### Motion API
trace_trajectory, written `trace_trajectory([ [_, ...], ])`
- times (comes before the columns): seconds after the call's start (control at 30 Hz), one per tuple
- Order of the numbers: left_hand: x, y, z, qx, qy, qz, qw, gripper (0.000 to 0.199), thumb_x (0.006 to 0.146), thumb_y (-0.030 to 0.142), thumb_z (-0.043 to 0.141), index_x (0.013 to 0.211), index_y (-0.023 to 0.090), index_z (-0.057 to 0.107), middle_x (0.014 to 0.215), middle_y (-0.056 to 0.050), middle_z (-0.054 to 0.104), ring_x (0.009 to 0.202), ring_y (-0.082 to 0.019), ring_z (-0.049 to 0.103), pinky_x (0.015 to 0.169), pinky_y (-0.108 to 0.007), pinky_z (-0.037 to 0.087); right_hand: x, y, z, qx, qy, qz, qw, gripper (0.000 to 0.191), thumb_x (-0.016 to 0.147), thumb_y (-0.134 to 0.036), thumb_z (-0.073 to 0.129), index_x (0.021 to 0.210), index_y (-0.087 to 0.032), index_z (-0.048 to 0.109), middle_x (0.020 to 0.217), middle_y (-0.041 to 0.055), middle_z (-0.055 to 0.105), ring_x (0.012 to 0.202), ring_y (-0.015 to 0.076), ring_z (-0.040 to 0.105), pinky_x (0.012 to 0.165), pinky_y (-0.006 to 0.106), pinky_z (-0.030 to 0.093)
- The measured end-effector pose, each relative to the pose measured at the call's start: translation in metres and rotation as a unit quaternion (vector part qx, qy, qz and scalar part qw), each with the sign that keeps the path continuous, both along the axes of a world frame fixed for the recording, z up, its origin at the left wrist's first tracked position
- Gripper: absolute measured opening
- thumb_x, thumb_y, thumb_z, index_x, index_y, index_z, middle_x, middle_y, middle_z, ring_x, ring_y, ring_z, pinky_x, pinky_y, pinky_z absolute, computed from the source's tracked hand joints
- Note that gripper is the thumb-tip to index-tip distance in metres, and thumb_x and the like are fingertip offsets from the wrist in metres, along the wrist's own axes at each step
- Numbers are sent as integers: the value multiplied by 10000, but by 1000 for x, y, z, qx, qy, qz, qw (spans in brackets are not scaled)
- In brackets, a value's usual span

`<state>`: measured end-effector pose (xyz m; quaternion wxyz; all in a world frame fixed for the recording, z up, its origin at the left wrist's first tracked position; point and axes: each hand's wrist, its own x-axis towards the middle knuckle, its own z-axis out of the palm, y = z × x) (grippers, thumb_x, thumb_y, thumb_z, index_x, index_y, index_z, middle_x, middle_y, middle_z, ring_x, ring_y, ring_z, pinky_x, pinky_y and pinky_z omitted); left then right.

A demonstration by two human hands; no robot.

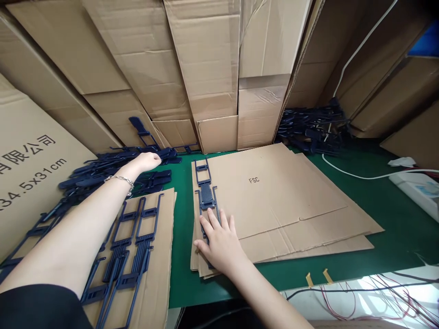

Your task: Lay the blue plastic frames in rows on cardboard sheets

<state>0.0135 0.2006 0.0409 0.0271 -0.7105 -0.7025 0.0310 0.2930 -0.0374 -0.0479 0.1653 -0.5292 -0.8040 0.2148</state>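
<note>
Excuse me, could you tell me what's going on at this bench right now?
A person is handling dark blue plastic frames on a green-topped bench. Their right hand rests on one frame lying on a stack of cardboard sheets. Their left hand is at a heap of frames, and more frames lie on a separate cardboard sheet.

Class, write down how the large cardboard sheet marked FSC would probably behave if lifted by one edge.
The cardboard sheet looks wide and thin, so it is probably light for its size. Its fold creases suggest it would likely sag there. Lying on others, it might drag them slightly.
</note>
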Motion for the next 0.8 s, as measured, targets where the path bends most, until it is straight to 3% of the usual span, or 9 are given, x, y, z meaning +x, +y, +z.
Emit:
trace_trajectory([
  [0.13,-14,5,-11,7,0,13,1000,391,731,299,385,969,185,673,1052,-51,655,957,-221,602,827,-244,449,-2,0,-1,16,5,-2,1000,608,869,-574,342,1380,-245,352,1461,63,268,1328,367,201,1022,638,172],
  [0.23,-18,10,-18,17,1,12,1000,394,763,288,369,1007,180,659,1087,-58,638,1003,-218,582,868,-256,440,1,-2,5,43,35,-18,998,583,868,-536,387,1370,-239,361,1429,84,331,1299,357,279,997,612,271],
  [0.33,-18,16,-26,31,9,3,999,394,771,267,388,1061,162,633,1148,-79,597,1052,-227,552,924,-284,419,18,-5,10,126,125,-54,983,468,894,-378,405,1314,-174,416,1294,114,495,1185,263,453,935,441,430],
  [0.43,-12,22,-34,54,21,-8,998,466,768,257,435,1207,139,535,1262,-117,500,1129,-260,489,975,-347,390,53,-12,6,259,199,-105,939,300,885,-223,420,1165,-161,508,1020,88,635,937,168,594,803,303,500],
  [0.57,2,33,-45,72,34,-44,996,579,762,238,487,1330,166,398,1361,-105,395,1221,-297,370,992,-416,372,114,-30,-17,368,158,-235,886,177,844,-148,495,985,-185,595,816,33,657,703,120,620,647,221,501],
  [0.7,17,44,-54,84,63,-72,992,656,771,202,494,1392,178,284,1430,-104,297,1280,-295,275,980,-455,366,157,-59,-49,426,94,-375,818,115,821,-172,542,862,-177,649,689,31,654,557,119,600,532,214,477],
  [0.73,20,47,-56,85,74,-74,991,673,773,191,495,1402,175,258,1441,-107,277,1293,-289,253,990,-467,348,163,-66,-56,414,98,-383,820,134,831,-219,535,862,-171,656,678,40,652,552,130,602,522,223,482],
  [0.8,23,53,-58,80,91,-70,990,702,778,184,498,1417,164,208,1454,-110,252,1312,-278,215,1011,-490,304,170,-77,-69,369,104,-355,853,210,842,-311,520,857,-161,667,645,49,644,534,144,604,494,228,489],
])
